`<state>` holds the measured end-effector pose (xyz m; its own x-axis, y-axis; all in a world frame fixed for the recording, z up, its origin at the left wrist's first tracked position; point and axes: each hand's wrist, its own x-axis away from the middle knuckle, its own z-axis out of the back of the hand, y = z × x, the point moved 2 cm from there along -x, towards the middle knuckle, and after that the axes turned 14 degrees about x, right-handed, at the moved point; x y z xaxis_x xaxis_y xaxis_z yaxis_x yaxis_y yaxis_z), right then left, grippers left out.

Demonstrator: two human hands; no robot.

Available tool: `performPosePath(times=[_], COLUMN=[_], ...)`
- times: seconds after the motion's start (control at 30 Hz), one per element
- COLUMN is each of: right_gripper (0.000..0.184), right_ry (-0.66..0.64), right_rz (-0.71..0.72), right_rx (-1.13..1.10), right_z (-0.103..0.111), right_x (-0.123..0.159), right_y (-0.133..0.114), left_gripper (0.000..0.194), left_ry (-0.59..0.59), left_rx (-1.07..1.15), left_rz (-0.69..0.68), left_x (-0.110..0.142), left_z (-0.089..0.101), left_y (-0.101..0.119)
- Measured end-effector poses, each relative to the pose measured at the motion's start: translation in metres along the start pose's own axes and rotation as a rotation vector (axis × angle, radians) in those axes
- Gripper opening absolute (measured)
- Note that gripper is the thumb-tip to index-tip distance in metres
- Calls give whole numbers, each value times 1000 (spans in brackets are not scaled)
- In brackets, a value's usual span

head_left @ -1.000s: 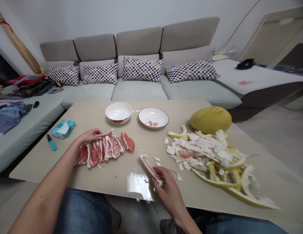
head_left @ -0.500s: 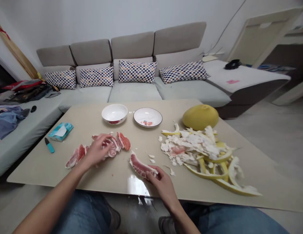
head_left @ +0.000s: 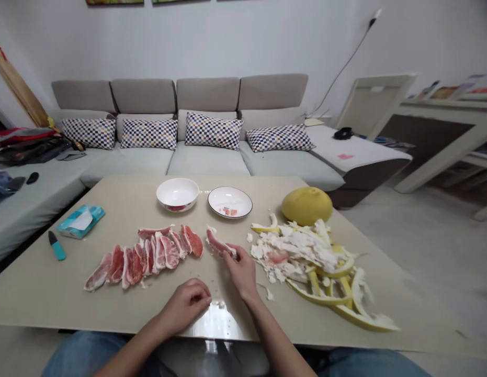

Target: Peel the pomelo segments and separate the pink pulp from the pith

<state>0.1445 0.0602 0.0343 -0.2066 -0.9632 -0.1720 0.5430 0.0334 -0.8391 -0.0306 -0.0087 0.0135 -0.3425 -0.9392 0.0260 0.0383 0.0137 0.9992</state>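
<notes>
1. Pomelo segment: we find it held by its nearer end in the right hand, above or against the table; the exact contact we cannot tell. Its free end points away from us and towards the left.
2. Grip: we note fingers around one end only. In our judgement a light pinch suits it, since firm pressure could crush the pulp or tear the pale membrane.
3. Support: we judge the long free end liable to sag or snap if lifted by one end. We advise steadying it with the second hand and turning it slowly, low over the table.
4. Left hand: fingers curled in, nothing visible in its grasp; whether it pinches a small scrap we cannot tell. It rests by the near edge, apart from the segment, which lies beyond it and to its right.
5. Surroundings: we record a row of segments left of the held piece, peel and pith to its right, and a bowl and plate farther off. We would give the row clearance, as a stray knuckle could disturb it.
</notes>
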Motion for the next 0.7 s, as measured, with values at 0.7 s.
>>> performPosePath(times=[0.7], right_gripper=[41], right_ry=[-464], right_rz=[311], right_rx=[121], right_z=[85], right_x=[58], right_y=[-33], left_gripper=[45], left_ry=[39], left_rx=[470], left_rz=[171], left_x=[2], left_z=[-47], left_y=[20])
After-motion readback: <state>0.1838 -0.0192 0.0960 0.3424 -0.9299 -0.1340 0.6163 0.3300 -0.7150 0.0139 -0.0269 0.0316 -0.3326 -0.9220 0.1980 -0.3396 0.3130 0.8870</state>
